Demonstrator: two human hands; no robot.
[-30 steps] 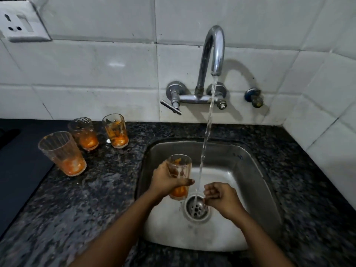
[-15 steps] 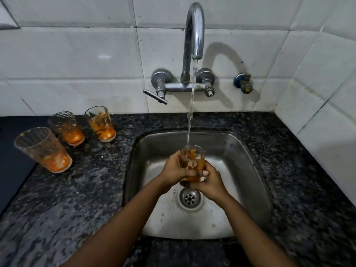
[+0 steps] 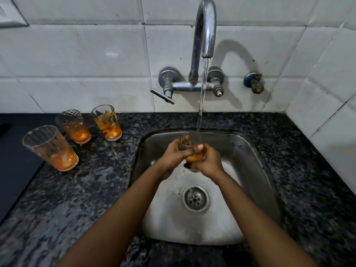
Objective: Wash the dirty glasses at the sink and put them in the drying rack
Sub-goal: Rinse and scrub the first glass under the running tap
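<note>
You hold a small clear glass with orange residue at its bottom [image 3: 193,151] over the stainless steel sink [image 3: 250,155], its mouth right under the stream of water [image 3: 203,89] from the curved chrome wall tap [image 3: 205,31]. Your left hand [image 3: 174,155] has its fingers wrapped round the glass from the left, thumb across the front; your right hand [image 3: 209,162] has its fingers curled round the base (the lower part of the glass is hidden behind them). Three more dirty glasses stand upright on the speckled black granite counter [image 3: 86,189] left of the sink: a tall ribbed one [image 3: 50,148] nearest you, a patterned one [image 3: 74,126] and a smeared one [image 3: 107,122] near the white tiled wall [image 3: 77,64].
</note>
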